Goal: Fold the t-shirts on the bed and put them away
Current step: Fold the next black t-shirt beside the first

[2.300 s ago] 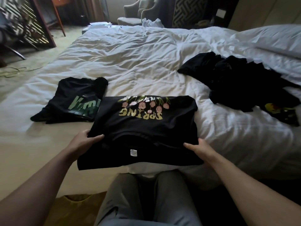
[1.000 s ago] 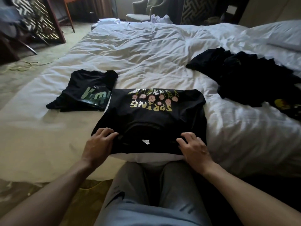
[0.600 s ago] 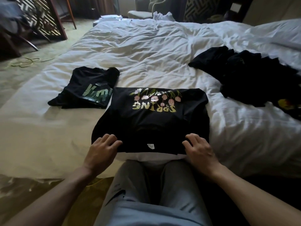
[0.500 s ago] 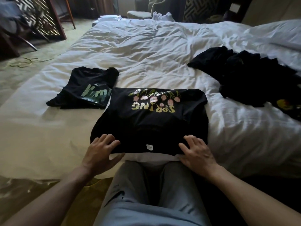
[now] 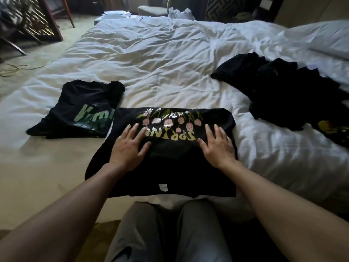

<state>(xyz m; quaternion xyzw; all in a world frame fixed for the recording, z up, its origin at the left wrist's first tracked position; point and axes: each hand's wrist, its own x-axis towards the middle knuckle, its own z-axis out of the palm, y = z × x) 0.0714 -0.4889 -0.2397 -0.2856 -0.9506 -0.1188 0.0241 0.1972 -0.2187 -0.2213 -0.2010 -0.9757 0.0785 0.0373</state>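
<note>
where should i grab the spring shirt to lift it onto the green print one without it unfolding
Take the SPRING shirt by its two side edges, one hand from each side, fingers slid under all layers. It lies flat as a wide folded rectangle with both hands, left hand and right hand, pressing on top, so a side hold probably keeps the fold.

Black "SPRING" t-shirt (image 5: 170, 167), folded flat, bed's (image 5: 170, 63) near edge

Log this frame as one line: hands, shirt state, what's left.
left hand: flat on SPRING shirt | right hand: flat on same shirt | folded shirt: at left | unfolded pile: at right | step: smoothing
</note>
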